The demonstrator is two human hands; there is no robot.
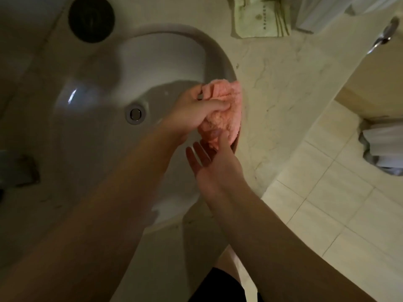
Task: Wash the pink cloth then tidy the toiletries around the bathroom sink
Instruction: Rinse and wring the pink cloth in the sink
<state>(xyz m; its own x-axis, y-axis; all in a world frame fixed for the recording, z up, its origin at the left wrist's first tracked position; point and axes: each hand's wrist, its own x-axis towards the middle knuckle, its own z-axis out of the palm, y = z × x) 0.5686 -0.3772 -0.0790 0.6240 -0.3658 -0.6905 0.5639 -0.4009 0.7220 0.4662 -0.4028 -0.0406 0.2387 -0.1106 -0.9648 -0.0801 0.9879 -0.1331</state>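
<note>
A bunched pink cloth hangs over the right rim of the white sink. My left hand grips the cloth from the left, thumb and fingers curled into its folds. Just below it, my right hand is spread with straight fingers, its thumb touching the lower part of the cloth. The drain sits at the basin's middle, left of both hands.
A round dark object stands on the counter behind the sink. A folded pale green towel lies at the back right on the marble counter. A chrome handle is at far right. Tiled floor and a bin lie to the right.
</note>
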